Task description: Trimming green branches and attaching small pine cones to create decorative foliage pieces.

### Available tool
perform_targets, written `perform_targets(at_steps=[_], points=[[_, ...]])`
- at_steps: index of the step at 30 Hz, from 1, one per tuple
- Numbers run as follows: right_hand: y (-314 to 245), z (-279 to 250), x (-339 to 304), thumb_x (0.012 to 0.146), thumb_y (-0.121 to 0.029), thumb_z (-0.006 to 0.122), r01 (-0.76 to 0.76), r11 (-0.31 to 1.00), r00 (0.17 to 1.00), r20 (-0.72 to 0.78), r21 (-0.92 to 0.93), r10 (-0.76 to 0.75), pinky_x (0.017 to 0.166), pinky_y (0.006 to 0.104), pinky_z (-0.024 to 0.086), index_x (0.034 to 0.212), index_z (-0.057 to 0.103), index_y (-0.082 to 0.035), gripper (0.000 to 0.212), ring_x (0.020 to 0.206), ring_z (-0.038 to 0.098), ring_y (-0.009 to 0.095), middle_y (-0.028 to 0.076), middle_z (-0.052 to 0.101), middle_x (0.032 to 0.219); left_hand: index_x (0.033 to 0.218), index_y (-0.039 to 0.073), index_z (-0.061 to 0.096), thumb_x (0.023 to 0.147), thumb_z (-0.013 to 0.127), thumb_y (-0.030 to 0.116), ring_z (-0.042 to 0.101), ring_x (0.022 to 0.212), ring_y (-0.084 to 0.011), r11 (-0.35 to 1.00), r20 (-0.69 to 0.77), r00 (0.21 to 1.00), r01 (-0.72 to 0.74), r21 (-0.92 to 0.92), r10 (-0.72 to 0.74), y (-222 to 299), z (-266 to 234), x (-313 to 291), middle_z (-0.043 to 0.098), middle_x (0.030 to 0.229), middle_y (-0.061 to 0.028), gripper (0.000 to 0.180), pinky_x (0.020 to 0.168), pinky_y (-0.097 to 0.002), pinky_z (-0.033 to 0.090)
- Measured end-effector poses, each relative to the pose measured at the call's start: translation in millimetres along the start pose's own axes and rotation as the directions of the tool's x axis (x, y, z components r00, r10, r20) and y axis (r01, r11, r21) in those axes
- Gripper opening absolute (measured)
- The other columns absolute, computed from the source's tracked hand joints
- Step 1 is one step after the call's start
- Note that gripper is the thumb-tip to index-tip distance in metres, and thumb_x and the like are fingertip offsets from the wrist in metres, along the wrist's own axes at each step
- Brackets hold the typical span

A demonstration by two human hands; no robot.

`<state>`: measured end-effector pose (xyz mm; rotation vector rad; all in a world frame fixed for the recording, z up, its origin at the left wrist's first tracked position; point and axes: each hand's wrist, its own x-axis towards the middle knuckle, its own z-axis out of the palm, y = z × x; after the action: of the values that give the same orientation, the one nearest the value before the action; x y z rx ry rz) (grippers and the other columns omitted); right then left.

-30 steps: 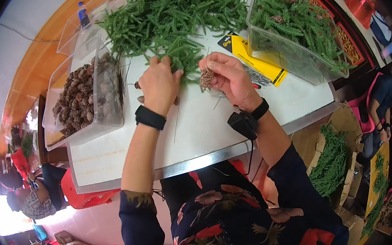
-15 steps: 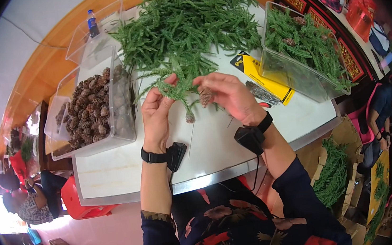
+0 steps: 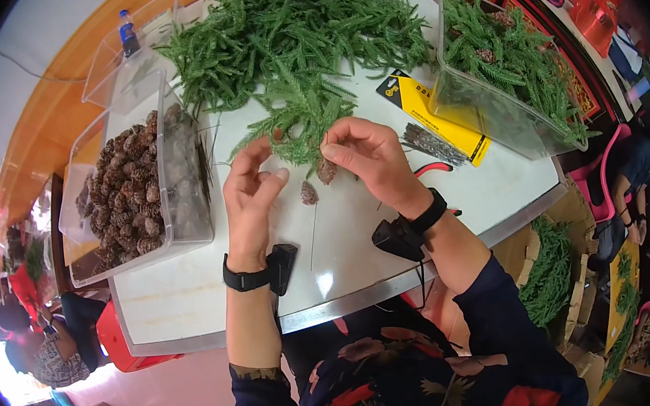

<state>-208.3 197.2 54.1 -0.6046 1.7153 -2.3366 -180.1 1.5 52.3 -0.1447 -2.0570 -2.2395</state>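
A green artificial pine sprig (image 3: 296,119) with brown pine cones lies over the white table in front of me. My right hand (image 3: 368,159) pinches the sprig's edge between thumb and fingers, with one pine cone (image 3: 326,171) hanging just below the fingertips. My left hand (image 3: 251,191) is at the other side of the sprig, thumb and fingers apart; whether a fingertip touches the needles I cannot tell. A second pine cone (image 3: 309,193) rests between my hands, a thin wire running down from it.
A clear bin of pine cones (image 3: 129,188) stands left, a bin of finished-looking sprigs (image 3: 508,65) right. Behind lies a heap of green sprigs (image 3: 306,23). A yellow package (image 3: 443,123), dark wires (image 3: 431,144) and a red-handled tool (image 3: 434,167) lie right. People sit at both sides.
My left fingers have come off the sprig and spread apart. My right hand has shifted slightly left and down, its cone now hanging below the fingertips. The view has shifted a little.
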Motion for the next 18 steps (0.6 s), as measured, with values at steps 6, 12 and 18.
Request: perform_targets(at_steps=[6,12,18], points=[[2.5,-3.2,0.3,0.088,-0.002,0.061,0.186,0.925,0.981,0.002,-0.333,-0.196,0.068,0.0228,0.043,0.089,0.058,0.001,0.004,0.078,0.055,0.009,0.002,0.057,0.086,0.132,0.003,0.048,0.085,0.06,0.004,0.051,0.109,-0.0144,0.952,-0.25,0.937,-0.279,-0.122,0.243,5.9,5.5,1.5,0.049,0.132,-0.0079,0.049,0.084,-0.0247,0.042],[-2.8,4.8,-0.7,0.082,0.001,0.064,0.342,0.78,0.938,0.133,-0.524,-0.321,0.067,0.0254,0.042,0.086,0.059,-0.001,0.006,0.075,0.053,0.015,0.005,0.056,0.084,0.127,0.004,0.054,0.088,0.06,0.006,0.052,0.105,-0.0111,0.896,-0.232,0.905,-0.26,0.359,0.356,4.4,7.8,-1.2,0.056,0.125,-0.0073,0.039,0.075,-0.0196,0.041],[-1.6,8.0,-1.5,0.076,-0.003,0.068,0.421,0.643,0.902,0.217,-0.64,-0.374,0.073,0.0293,0.044,0.083,0.06,-0.003,0.011,0.084,0.053,0.023,0.007,0.06,0.093,0.102,0.007,0.069,0.082,0.066,0.003,0.057,0.093,-0.0167,0.903,-0.29,0.93,-0.087,0.421,0.225,-5.7,-3.2,-1.3,0.063,0.096,-0.0054,0.021,0.074,-0.0272,0.043]])
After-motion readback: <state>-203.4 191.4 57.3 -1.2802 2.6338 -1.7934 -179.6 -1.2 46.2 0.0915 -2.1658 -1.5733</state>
